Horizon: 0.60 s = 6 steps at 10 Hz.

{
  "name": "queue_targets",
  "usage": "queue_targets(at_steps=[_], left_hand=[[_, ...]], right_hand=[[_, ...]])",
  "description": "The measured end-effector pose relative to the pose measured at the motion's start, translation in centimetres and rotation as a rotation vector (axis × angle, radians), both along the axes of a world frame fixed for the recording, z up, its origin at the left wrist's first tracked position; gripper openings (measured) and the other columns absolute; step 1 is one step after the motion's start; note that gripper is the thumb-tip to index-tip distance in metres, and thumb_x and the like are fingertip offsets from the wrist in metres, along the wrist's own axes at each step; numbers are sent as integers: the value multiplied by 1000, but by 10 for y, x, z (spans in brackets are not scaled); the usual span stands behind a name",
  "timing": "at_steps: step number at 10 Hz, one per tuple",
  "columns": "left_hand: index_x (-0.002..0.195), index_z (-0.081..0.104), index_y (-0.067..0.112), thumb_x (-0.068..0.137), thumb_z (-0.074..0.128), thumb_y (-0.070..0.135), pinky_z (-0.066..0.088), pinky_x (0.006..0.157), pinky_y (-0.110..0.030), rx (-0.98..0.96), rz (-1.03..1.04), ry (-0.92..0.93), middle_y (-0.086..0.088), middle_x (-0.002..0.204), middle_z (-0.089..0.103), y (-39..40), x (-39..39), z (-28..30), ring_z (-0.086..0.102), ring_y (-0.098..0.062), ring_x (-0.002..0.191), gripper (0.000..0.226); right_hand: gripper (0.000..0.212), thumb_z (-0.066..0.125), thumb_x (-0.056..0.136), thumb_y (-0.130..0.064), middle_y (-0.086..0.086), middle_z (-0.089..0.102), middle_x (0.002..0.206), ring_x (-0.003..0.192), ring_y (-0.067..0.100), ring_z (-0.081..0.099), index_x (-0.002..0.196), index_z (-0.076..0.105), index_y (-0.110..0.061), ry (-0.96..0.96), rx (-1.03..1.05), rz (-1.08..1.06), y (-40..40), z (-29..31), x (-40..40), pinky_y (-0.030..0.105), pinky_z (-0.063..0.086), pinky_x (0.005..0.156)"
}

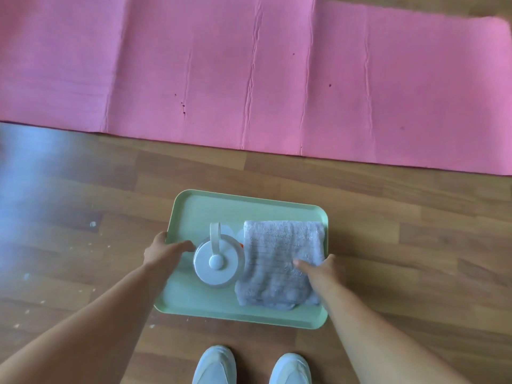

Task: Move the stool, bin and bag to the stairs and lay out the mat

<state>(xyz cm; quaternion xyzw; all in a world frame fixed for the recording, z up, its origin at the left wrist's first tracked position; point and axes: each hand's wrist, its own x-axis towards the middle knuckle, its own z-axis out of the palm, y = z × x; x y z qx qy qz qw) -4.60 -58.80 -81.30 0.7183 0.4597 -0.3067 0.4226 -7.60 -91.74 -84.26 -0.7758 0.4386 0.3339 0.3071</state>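
- The wooden plank floor fills the view, its boards in mixed brown tones running left to right.
- A pale, bluish sheen of light washes over the boards at the left edge.
- Small white specks dot the floor at lower left.

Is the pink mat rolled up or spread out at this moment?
Spread out. The pink mat lies flat on the wooden floor, with only shallow creases across it; its left end runs out of frame.
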Motion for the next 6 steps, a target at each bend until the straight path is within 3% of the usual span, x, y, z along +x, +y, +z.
queue_targets(at_steps=[2,3,4,5,6], left_hand=[[106,63,26,44,70,38,58,69,-36,-43,-10,-12,-9,97,71,2,4,-27,71,-30,80,64],[121,58,24,47,72,40,58,82,-44,-72,-29,-14,-7,105,70,5,5,-44,70,-31,92,77],[125,55,22,47,76,40,57,80,-41,-136,-23,-19,-9,110,69,4,3,-53,69,-31,96,83],[129,53,20,57,77,32,54,68,-31,-237,41,-37,-11,115,68,1,-1,-57,69,-32,99,77],[131,52,23,62,76,34,56,75,-34,-260,36,-79,-11,118,68,-5,-2,-50,68,-32,103,75]], right_hand=[[108,79,38,-68,13,49,129,114,35,55,125,46,-14,3,27,-39,0,-26,-3,48,51,93],[98,83,50,-62,12,48,131,114,34,55,127,45,-14,9,61,-49,-1,-37,-3,48,51,93],[103,81,49,-61,9,48,136,117,32,54,131,42,-15,6,118,-89,-3,-43,2,46,50,94],[100,81,68,-48,6,39,150,130,30,46,146,28,-15,-28,264,-186,-9,-50,6,42,44,93],[93,77,73,-47,6,41,148,130,29,46,146,30,-14,-48,287,-205,-5,-42,7,45,42,102]])
